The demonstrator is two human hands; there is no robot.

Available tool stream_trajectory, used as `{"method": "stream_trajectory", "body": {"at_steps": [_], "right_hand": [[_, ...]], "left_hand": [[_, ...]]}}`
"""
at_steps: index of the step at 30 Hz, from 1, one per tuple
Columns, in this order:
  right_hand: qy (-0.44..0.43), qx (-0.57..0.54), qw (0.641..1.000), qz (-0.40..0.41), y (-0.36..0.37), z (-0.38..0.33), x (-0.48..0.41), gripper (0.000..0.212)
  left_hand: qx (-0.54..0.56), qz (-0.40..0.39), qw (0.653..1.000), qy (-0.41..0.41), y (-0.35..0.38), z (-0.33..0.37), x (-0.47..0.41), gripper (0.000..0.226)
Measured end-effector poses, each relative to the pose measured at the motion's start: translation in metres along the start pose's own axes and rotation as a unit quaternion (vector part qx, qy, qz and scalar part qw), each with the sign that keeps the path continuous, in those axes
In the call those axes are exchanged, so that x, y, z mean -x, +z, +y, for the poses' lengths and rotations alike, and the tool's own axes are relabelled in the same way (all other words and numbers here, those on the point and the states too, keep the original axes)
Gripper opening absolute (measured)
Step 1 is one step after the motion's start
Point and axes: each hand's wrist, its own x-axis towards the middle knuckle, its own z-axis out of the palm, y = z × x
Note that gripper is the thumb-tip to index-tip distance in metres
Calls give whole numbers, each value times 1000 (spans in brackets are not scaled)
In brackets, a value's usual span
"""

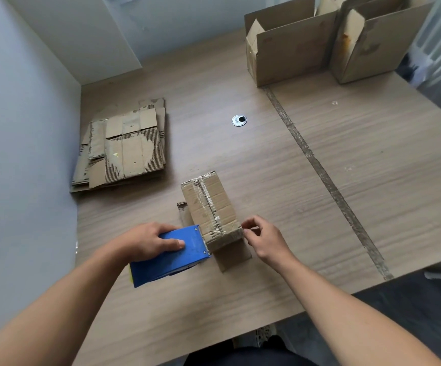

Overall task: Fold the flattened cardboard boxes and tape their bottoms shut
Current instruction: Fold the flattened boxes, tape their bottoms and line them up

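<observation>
1. A stack of flattened boxes [124, 149] lay at the far left of the desk [267, 299], close to the grey wall [16, 128] and well apart from both hands.
2. A round metal grommet [239, 120] sat in the desk beyond the work area. A dark, worn strip [327, 180] ran from the far side to the near edge on the right.
3. Two tall open boxes stood upright at the far right corner, the left one [290, 54] touching the right one [372, 46], both with their flaps raised. Their insides could not be seen from this angle.
4. The small box [210, 204] stood near the middle of the desk in front of the person, closed face up. Clear tape ran along its centre seam, and loose flaps showed beneath it at the near and left sides. Its inside was hidden.
5. The blue tape dispenser [172, 256] pressed against the small box's near-left edge. The left hand [148, 240] gripped it, fingers wrapped over the top and thumb lying on its side.
6. The right hand [263, 239] was at the small box's near-right corner, its fingers curled and pinching there. What lay between thumb and forefinger was too small to make out.
</observation>
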Motion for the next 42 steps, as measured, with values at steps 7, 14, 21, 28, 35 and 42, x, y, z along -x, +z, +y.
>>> {"method": "stream_trajectory", "body": {"at_steps": [7,14,21,28,35,42], "right_hand": [[-22,-11,997,-69,-11,-2,-4,18],[-20,2,998,-60,-10,-6,-10,22],[-44,20,997,-61,-8,2,-15,23],[-75,96,988,-96,-11,3,-26,26],[27,-79,982,-172,-37,-20,-25,17],[-7,-24,984,-175,-28,-23,-21,26]], "left_hand": [[0,-9,1000,4,-1,0,0,58],[10,-14,1000,10,-4,2,1,48],[9,-16,1000,17,-3,1,0,42],[6,-15,1000,15,-3,1,-1,41],[7,-12,1000,20,-2,0,1,27],[10,-13,1000,11,-1,-2,-1,36]]}}
